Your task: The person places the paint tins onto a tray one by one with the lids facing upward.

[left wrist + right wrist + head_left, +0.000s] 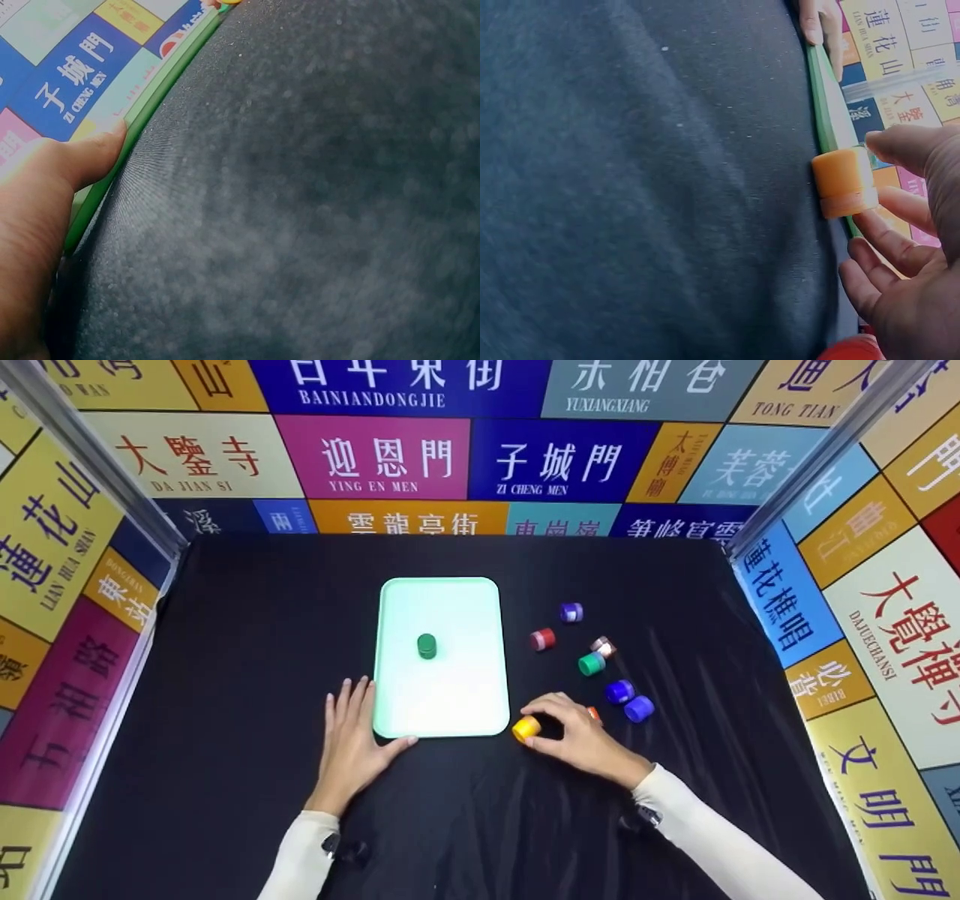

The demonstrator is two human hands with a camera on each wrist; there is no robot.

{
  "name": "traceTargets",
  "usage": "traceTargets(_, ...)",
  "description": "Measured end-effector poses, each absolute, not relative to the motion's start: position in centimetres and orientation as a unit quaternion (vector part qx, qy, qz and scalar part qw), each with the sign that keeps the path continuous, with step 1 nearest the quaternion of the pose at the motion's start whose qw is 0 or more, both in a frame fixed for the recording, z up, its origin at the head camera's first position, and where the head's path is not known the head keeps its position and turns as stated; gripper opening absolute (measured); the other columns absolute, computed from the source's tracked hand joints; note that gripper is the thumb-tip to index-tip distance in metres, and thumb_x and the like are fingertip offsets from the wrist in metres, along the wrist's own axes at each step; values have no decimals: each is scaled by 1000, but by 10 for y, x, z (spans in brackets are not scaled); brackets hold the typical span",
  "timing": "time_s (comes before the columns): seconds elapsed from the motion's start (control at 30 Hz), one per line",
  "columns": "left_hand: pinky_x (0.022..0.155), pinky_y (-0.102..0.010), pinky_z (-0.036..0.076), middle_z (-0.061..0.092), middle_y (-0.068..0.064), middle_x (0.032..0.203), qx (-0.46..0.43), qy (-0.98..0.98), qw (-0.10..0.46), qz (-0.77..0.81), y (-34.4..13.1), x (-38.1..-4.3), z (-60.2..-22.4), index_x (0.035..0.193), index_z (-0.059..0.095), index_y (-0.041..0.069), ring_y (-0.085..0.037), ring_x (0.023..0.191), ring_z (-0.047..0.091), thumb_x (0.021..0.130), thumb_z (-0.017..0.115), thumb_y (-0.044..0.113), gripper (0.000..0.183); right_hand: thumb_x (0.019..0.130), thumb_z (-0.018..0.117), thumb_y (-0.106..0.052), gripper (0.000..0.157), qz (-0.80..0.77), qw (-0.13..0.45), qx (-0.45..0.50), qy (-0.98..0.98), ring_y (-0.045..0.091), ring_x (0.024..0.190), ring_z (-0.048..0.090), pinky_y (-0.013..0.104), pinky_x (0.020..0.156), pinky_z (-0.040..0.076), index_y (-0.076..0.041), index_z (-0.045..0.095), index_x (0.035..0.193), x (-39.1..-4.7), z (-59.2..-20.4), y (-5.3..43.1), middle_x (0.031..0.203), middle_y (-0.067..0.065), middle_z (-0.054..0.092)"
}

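Note:
A yellow paint pot (526, 729) is pinched between the thumb and fingers of my right hand (581, 735), just off the front right corner of the pale green tray (442, 705). In the right wrist view the same pot (844, 184) looks orange, with the thumb at its far end and the fingertips against its lower side. My left hand (349, 742) lies by the tray's front left corner, fingers straight along the left side and thumb (101, 154) touching the front rim. On the tray stands a dark green pot (427, 646).
Right of the tray lie several more pots: a red one (542, 639), a purple one (571, 612), a brown one (603, 647), a green one (591, 664) and two blue ones, one of them dark blue (619, 691). An orange-red pot (594, 715) is partly hidden behind my right hand. Printed panels surround the black cloth (262, 622).

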State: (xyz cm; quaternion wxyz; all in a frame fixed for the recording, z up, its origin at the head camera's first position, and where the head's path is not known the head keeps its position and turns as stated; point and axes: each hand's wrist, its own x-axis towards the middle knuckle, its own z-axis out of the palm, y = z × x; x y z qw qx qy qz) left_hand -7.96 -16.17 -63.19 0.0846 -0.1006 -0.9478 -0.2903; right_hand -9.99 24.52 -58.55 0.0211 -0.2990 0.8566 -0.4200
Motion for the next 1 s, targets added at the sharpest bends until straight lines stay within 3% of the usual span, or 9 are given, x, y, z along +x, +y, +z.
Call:
traceTargets(0.47,136,-64,2,35,-26,174,-99,-950,86,-282,-162,-80,-631,170,35,-3,-46,167,18,87,83,69,121,87,91,0,47,-423,16,-278,863,23,123,63,36,110,53,-7,75,131,-98,-603,242,127,-1,72)
traceTargets(1.0,137,-63,1,35,-27,175,-100,-949,83,-289,-163,-80,-632,171,33,-3,-46,168,17,87,83,69,120,85,97,-10,40,-457,-12,-272,847,23,117,62,22,106,48,-13,78,120,-98,-608,242,118,-3,72)
